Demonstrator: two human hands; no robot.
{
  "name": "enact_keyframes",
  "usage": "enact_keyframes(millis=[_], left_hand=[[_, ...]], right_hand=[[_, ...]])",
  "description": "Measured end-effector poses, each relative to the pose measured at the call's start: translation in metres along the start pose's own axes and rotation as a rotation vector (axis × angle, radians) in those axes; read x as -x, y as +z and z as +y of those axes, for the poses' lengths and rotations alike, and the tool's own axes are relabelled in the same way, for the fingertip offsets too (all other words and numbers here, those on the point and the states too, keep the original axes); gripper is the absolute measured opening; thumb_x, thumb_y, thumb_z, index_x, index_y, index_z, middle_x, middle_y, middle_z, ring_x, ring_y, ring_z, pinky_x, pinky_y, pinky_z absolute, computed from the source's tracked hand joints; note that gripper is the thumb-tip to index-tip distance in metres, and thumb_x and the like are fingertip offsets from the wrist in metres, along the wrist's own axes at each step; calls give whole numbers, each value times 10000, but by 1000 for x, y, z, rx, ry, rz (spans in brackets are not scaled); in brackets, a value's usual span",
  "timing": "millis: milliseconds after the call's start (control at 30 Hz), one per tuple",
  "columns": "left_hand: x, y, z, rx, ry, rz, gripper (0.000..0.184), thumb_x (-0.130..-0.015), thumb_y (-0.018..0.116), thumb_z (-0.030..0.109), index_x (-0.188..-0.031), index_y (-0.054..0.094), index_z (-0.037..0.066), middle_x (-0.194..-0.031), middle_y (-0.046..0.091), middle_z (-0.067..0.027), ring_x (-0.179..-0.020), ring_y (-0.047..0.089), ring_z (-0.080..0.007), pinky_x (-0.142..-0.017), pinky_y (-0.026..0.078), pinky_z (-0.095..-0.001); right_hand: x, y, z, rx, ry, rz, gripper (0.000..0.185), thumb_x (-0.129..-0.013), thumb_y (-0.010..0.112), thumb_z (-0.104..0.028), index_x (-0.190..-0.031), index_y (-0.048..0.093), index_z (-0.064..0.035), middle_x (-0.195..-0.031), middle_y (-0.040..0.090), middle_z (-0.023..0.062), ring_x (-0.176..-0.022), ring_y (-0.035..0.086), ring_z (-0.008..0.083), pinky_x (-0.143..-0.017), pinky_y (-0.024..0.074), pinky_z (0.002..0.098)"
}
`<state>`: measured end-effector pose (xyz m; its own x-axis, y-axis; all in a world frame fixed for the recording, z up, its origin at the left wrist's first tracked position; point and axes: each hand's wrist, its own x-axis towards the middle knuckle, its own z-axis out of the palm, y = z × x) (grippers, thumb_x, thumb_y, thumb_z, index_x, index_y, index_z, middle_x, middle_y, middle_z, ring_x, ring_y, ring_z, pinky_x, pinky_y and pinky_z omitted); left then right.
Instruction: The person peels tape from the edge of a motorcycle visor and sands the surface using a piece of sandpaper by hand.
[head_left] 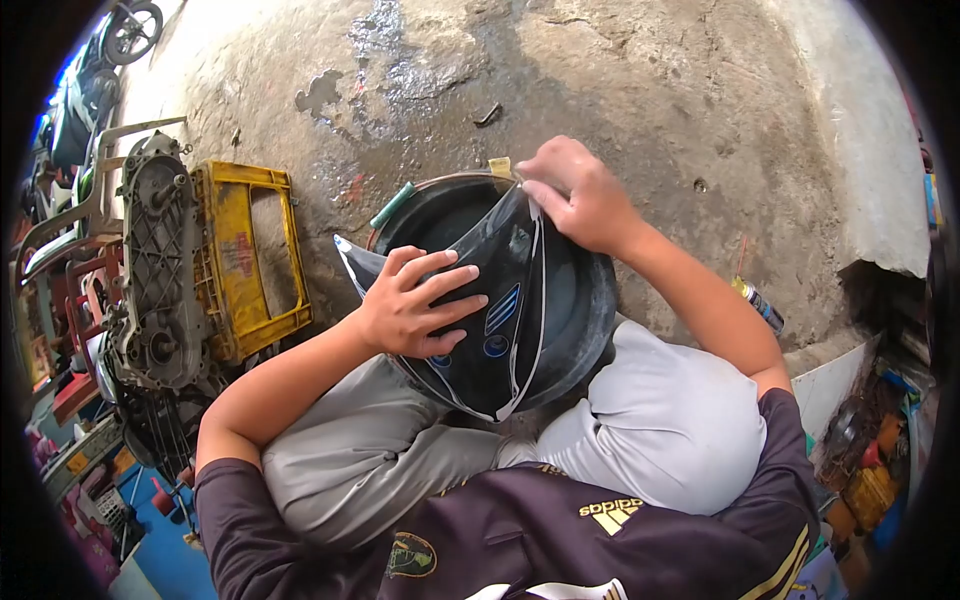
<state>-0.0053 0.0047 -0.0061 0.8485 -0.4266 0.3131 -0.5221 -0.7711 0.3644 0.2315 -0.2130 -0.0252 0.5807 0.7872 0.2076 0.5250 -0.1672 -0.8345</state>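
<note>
A black motorcycle fairing panel with white edging and blue stripes lies tilted across a round black bucket. My left hand rests on the panel's upper face, fingers spread, thumb also on top. At the panel's far pointed tip, my right hand has its thumb and fingers closed around the edge. Whether anything small is tucked under those fingers is hidden. The bucket stands between my bent legs and has a wire handle with a teal grip.
To the left are a yellow plastic crate and a grey metal engine casing. A small can lies by my right knee. Beyond the bucket, the concrete floor is partly wet, with a small dark metal piece on it.
</note>
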Motion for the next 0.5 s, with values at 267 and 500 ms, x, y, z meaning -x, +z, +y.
enact_keyframes(millis=[267,500], left_hand=[[-1,-1,0,7,-2,1,545,-705,831,375,-1238,792,267,-1454,633,-47,-1308,567,-313,-1003,453,-510],[-1,0,0,2,-2,-2,540,-698,835,372,-1226,797,265,-1450,636,-46,-1310,567,-314,-1001,459,-512]], right_hand=[[-1,-7,-2,-4,118,-34,163,-918,738,-94,-1042,716,10,-1018,702,185,-971,692,384,-865,559,434],[7,-3,-9,73,-20,-56,154,-920,693,-73,-1041,718,19,-991,713,194,-928,710,380,-833,569,448]])
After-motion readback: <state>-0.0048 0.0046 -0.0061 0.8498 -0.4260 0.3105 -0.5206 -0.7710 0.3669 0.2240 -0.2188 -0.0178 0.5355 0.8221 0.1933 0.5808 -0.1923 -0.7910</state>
